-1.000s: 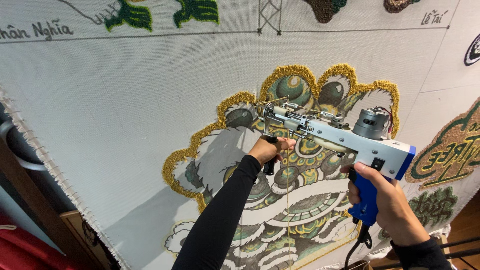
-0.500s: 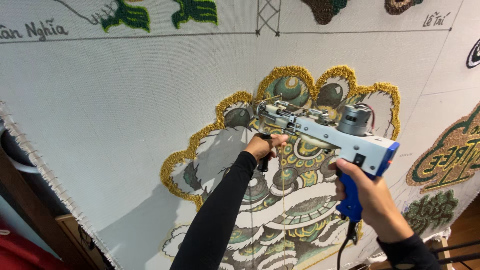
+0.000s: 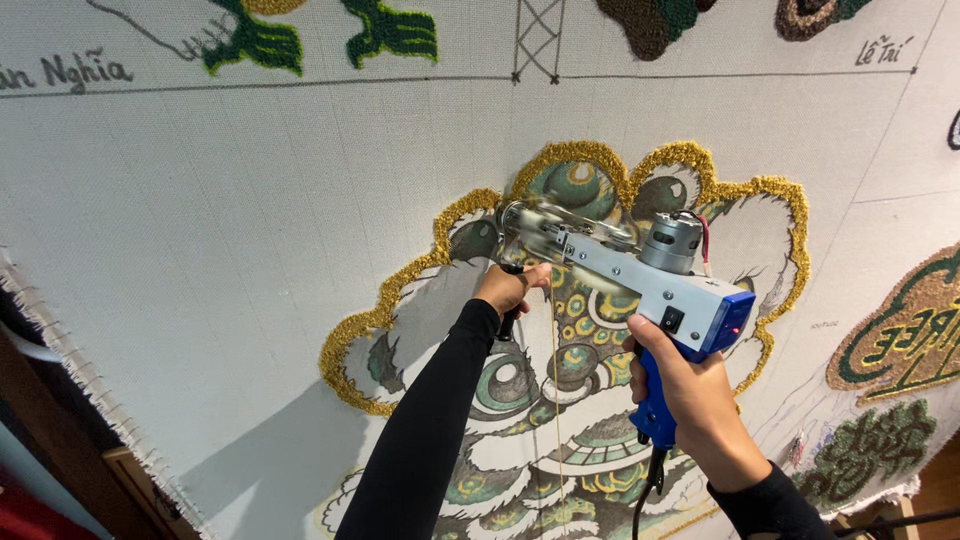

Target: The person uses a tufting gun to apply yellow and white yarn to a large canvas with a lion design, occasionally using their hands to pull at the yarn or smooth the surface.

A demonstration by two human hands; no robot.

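Note:
A grey and blue tufting gun (image 3: 640, 275) points its needle end at a white stretched cloth (image 3: 250, 220). My right hand (image 3: 695, 395) grips the gun's blue rear handle. My left hand (image 3: 510, 288), in a black sleeve, grips the black front handle under the gun's nose. The nose touches the cloth at the upper left of a lion-head picture (image 3: 600, 330) with a gold tufted outline (image 3: 400, 300). A thin gold yarn (image 3: 556, 400) hangs down from the gun.
Other tufted patches sit on the cloth: green shapes (image 3: 390, 30) at the top, a dark patch (image 3: 655, 20) beside them, a green and gold emblem (image 3: 900, 340) at the right. A wooden frame edge with tack strip (image 3: 90, 400) runs down the left.
The gun and both hands have shifted slightly left and down across the picture, the nose staying on the cloth near the gold outline.

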